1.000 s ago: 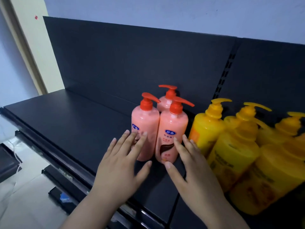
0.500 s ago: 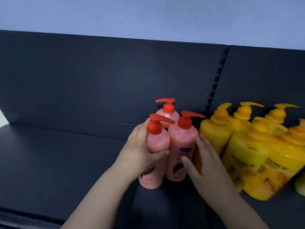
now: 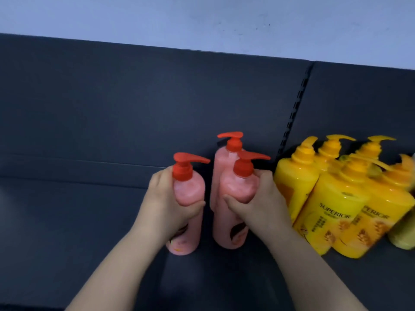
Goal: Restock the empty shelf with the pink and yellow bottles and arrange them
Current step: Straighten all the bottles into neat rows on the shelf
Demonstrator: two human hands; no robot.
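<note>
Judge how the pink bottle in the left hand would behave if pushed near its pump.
The pink bottle is tall on a narrow base, so it would probably tip rather than slide. Colour fills it to the shoulder, so it is likely heavy for its size. Its glossy plastic may be slippery; the left hand wraps its shoulder.

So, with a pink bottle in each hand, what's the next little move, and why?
Probably the left hand should ease the left pink bottle rightwards against the right pink bottle, held by the right hand: a gap shows between them, unlike the packed yellow bottles.
</note>
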